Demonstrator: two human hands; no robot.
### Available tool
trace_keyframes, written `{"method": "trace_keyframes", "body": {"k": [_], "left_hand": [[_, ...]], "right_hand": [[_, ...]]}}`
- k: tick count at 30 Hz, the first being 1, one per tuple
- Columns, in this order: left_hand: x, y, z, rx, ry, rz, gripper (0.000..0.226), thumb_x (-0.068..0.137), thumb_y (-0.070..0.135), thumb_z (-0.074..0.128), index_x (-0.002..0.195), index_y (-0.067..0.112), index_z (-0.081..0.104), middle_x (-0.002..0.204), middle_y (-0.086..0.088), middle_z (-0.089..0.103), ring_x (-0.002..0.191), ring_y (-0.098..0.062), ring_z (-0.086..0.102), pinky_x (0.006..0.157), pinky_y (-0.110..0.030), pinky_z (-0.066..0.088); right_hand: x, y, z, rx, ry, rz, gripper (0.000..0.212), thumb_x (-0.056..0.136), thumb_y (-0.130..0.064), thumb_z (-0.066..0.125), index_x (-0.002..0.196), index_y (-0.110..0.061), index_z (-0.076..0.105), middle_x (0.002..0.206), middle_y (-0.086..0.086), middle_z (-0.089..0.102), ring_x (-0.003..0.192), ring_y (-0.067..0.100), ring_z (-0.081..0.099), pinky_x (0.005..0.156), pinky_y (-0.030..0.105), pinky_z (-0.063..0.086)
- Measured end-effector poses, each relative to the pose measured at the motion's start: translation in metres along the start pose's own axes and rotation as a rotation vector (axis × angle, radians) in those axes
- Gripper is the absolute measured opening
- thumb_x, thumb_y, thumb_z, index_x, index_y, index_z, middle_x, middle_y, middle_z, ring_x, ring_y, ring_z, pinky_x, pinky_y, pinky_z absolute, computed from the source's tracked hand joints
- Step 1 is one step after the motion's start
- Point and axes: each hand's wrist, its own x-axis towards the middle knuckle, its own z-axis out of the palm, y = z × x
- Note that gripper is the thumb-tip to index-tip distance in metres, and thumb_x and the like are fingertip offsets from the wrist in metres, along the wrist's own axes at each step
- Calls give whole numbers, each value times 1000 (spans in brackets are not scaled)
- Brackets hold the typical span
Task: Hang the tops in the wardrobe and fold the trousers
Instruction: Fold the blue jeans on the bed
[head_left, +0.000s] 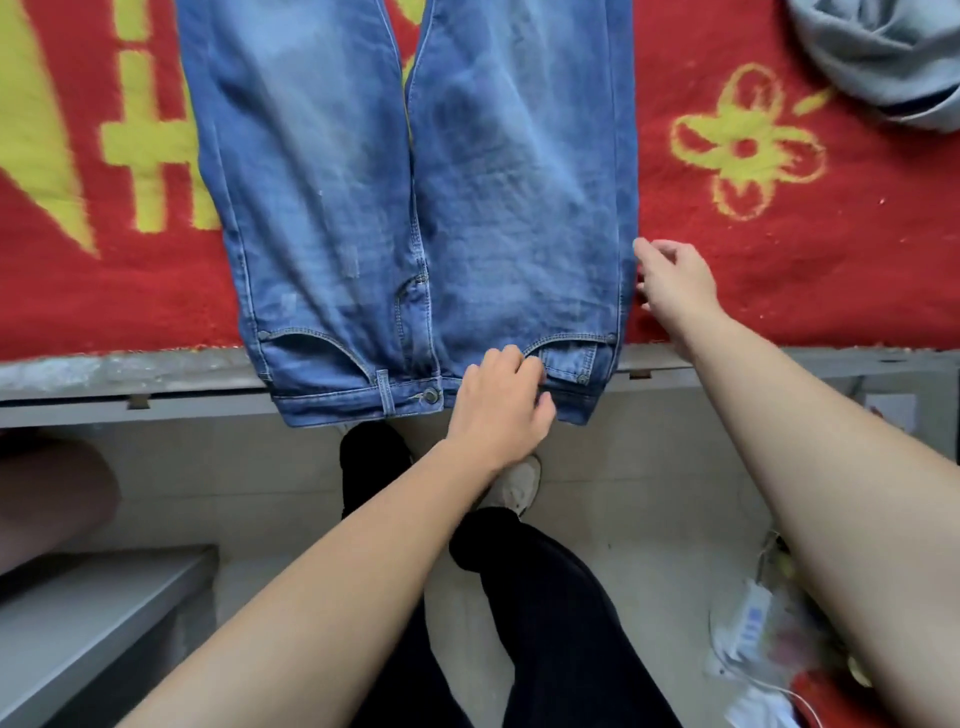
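A pair of faded blue denim jeans lies flat, front up, on a red woven blanket with yellow patterns. Its 2 legs run away from the person, and its waistband hangs over the grey metal frame edge below the blanket. The left hand has its fingers curled onto the jeans' waistband, gripping it just right of the button, by the pocket opening. The right hand is at the jeans' right outer seam with fingers loosely spread, holding nothing; whether the tips touch the denim cannot be told. A crumpled grey garment lies well right of the jeans, beyond the right hand.
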Motion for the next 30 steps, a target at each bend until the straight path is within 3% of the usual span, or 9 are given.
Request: {"method": "trace_keyframes", "body": {"k": [4, 7, 11, 13, 16, 19, 22, 25, 30], "left_hand": [[37, 46, 24, -14, -28, -69, 50, 90, 62, 50, 109, 17, 59, 112, -4, 53, 109, -27, 47, 86, -41, 39], [56, 67, 37, 9, -53, -222, 73, 78, 77, 55, 117, 16, 54, 118, -5, 47, 114, -26, 42, 89, -43, 41], [58, 75, 53, 93, 86, -269, 45, 84, 41, 70, 115, 16, 49, 118, -5, 45, 110, -25, 44, 80, -37, 40], [56, 70, 56, 22, 110, -238, 33, 85, 26, 66, 113, 15, 51, 118, -6, 48, 110, -26, 45, 76, -35, 39], [54, 57, 42, -223, 71, -231, 21, 81, 18, 66, 101, 16, 60, 109, -4, 57, 103, -25, 51, 72, -32, 38], [49, 43, 13, -516, -24, -295, 17, 71, 19, 72, 79, 24, 58, 83, 7, 63, 80, -18, 56, 66, -29, 39], [37, 28, -19, -965, -134, -309, 27, 69, 3, 72, 69, 21, 52, 63, 8, 54, 61, -13, 46, 59, -24, 41], [20, 5, -55, -1327, -217, -325, 33, 76, -9, 64, 72, 22, 53, 77, 1, 50, 68, -13, 44, 64, -22, 43], [-19, -66, -98, -1447, -218, -382, 32, 83, -12, 60, 79, 19, 57, 83, -5, 53, 79, -18, 51, 74, -32, 43]], "right_hand": [[26, -20, -11, 57, -13, -41, 21, 98, -45, 51, 97, -27, 62, 102, -3, 68, 88, 11, 57, 89, 31, 47], [44, -31, -15, 107, -49, -76, 24, 101, -37, 51, 81, -26, 59, 80, -10, 59, 66, 3, 49, 71, 19, 41], [62, -49, -11, 125, -78, -113, 24, 100, -39, 54, 83, -23, 60, 76, -12, 58, 45, -7, 50, 46, 9, 38], [71, -58, -8, 108, -110, -128, 27, 96, -44, 60, 103, -19, 67, 90, -10, 65, 61, -9, 59, 56, 7, 43], [69, -68, -4, 43, -134, -108, 52, 90, -43, 70, 131, -14, 58, 117, -1, 66, 96, 10, 64, 73, 21, 49], [61, -83, -8, 97, -224, -79, 17, 94, -18, 63, 112, -16, 63, 97, -4, 69, 78, 8, 65, 60, 20, 48], [47, -116, -18, 177, -179, -84, 12, 89, -6, 56, 96, -15, 60, 76, -3, 63, 56, 6, 61, 52, 20, 47], [22, -159, -19, 297, -142, -122, 10, 84, -3, 52, 79, -12, 54, 52, -4, 56, 42, 9, 54, 47, 20, 42], [-31, -227, 43, 249, -356, -268, 16, 87, -1, 47, 89, -15, 54, 69, 3, 45, 49, 13, 38, 47, 23, 29]]}}
